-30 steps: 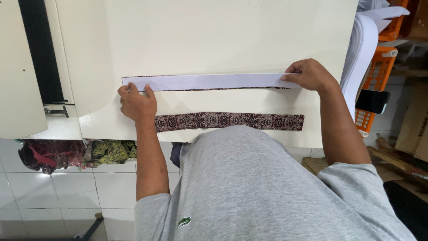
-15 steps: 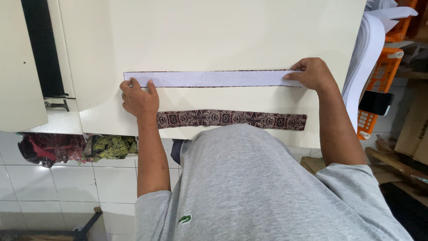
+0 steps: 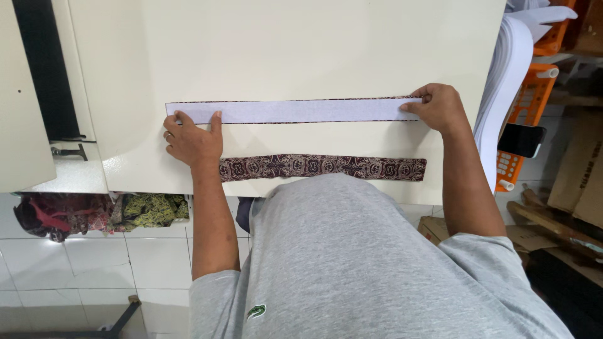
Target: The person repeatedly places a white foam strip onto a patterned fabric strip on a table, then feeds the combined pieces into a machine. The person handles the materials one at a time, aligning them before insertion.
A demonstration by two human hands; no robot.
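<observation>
Your left hand [image 3: 191,141] presses flat on one end of a long white fabric strip [image 3: 295,111] with dark patterned edging, while your right hand [image 3: 440,107] pinches the other end; a maroon patterned fabric strip [image 3: 323,167] lies just below both.

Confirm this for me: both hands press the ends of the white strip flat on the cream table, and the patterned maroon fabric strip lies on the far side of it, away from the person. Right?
Not quite. The head view shows the patterned maroon fabric strip on the near side of the white strip, between it and the person's body. The rest holds: the left hand and right hand press the white strip's ends flat on the cream table.
</observation>
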